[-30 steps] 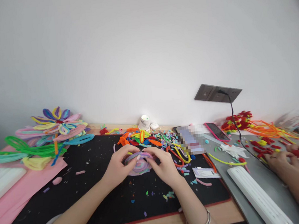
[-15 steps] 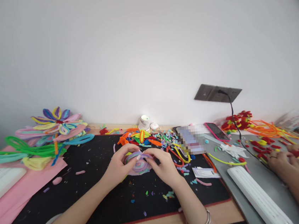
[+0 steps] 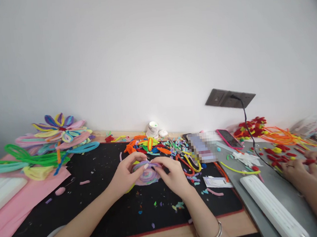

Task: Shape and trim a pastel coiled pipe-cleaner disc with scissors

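Note:
Between both hands, over the black mat, is a round coil of fuzzy pipe cleaners in lilac, pink and pale blue. My left hand pinches its left and upper edge, thumb on top. From the right side, my right hand grips the same coil with bent fingers. A bit of yellow-green pipe cleaner shows beneath the coil at the left. Just behind my hands lie orange and yellow pipe-cleaner loops.
At far left a pipe-cleaner flower rests near green loops on pink paper. To the right are phones, a white bar-shaped device and a co-worker's hands holding something red. A black cord hangs from the wall socket.
My hands keep their grip on the coil, with hardly any movement. At right, the co-worker's fingers have shifted slightly around the red piece.

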{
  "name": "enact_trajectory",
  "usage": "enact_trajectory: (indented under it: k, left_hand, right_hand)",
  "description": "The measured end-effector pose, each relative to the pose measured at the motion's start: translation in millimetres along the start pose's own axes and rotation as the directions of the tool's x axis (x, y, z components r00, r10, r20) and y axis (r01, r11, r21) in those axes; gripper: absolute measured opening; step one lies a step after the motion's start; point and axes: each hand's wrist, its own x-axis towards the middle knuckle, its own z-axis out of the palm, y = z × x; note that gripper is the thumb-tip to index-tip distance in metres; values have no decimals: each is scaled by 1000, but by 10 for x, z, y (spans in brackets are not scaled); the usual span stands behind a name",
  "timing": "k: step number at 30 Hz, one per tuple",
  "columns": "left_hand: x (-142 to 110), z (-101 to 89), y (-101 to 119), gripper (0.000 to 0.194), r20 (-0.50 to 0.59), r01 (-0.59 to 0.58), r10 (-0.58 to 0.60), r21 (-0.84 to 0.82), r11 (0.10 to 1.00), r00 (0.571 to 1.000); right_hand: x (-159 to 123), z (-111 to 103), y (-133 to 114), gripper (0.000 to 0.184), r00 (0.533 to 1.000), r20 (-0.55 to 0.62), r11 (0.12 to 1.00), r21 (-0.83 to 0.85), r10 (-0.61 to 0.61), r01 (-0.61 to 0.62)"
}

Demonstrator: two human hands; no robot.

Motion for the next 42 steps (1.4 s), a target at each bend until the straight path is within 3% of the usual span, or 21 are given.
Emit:
enact_trajectory:
  k: [6,17,21,25,34,42]
  left_hand:
    - [18,19,92,15,-42,23,-26,-58,998,999]
    - [-2,15,74,14,-41,5,-4,20,1000,999]
    - [-2,-2,16,21,-24,-31,32,50,998,999]
    - [9,-13,-16,29,-29,8,-5,107,994,1000]
    - [5,-27,68,35,-29,0,6,223,975,1000]
    - [16,-33,3,37,-84,51,-35,198,979,996]
  right_hand:
    - [11,-1,-21,17,1000,-15,1000,-6,-16,16]
    - [1,10,-15,18,1000,-12,1000,-5,0,0]
    - [19,-2,-19,18,997,-32,997,55,63,-61]
    - [23,-3,-14,20,991,-41,983,136,128,-121]
    - [30,35,27,19,960,-63,921,306,271,-240]
    - [12,63,53,28,935,61,871,345,350,-349]
